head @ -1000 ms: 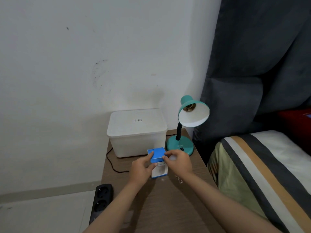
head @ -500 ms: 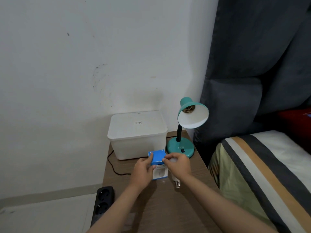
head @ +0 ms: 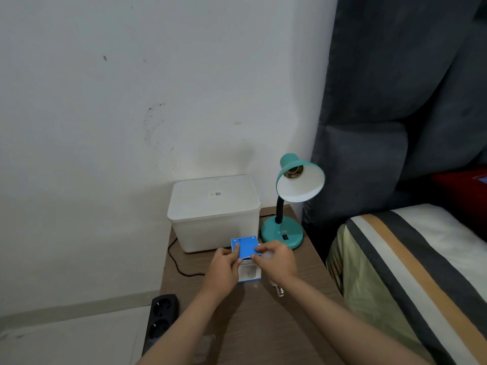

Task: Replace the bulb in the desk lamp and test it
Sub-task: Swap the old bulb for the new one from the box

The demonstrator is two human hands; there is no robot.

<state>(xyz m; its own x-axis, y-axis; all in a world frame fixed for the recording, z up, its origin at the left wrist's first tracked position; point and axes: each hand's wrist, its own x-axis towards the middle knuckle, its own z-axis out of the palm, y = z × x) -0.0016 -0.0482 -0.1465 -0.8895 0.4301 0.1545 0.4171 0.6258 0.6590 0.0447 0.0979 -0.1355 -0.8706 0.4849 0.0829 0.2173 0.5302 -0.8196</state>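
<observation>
The left hand [head: 224, 267] gripped the blue bulb box [head: 245, 255] from its left side, thumb laid on the box's blue top flap and the other fingers curled round the far side, out of view. The right hand [head: 274, 260] held a white bulb [head: 267, 255] enclosed in its curled fingers, the glass showing pale between thumb and forefinger; the bulb's metal screw base [head: 279, 291] protruded below the heel of the hand, pointing toward the camera. The right thumb and forefinger also touched the right edge of the box's flap — whether they pinched it or merely rested there could not be determined.

The box stood on the wooden bedside table [head: 263, 325], upright, its lower white face with a printed picture turned toward the camera. Just behind the box sat a white lidded plastic container [head: 214, 214]. To the right of the box, close but apart from it, stood the teal desk lamp [head: 290, 201] — round base on the table, black gooseneck upright, shade tilted toward the camera with the socket [head: 293, 173] bare. A black cord [head: 176, 262] ran across the table to the left of the box. Lower left of the box, off the table's edge, lay a black power strip [head: 160, 320]. Well to the right of the box was a striped bed [head: 408, 272] with a dark padded headboard [head: 395, 101].
</observation>
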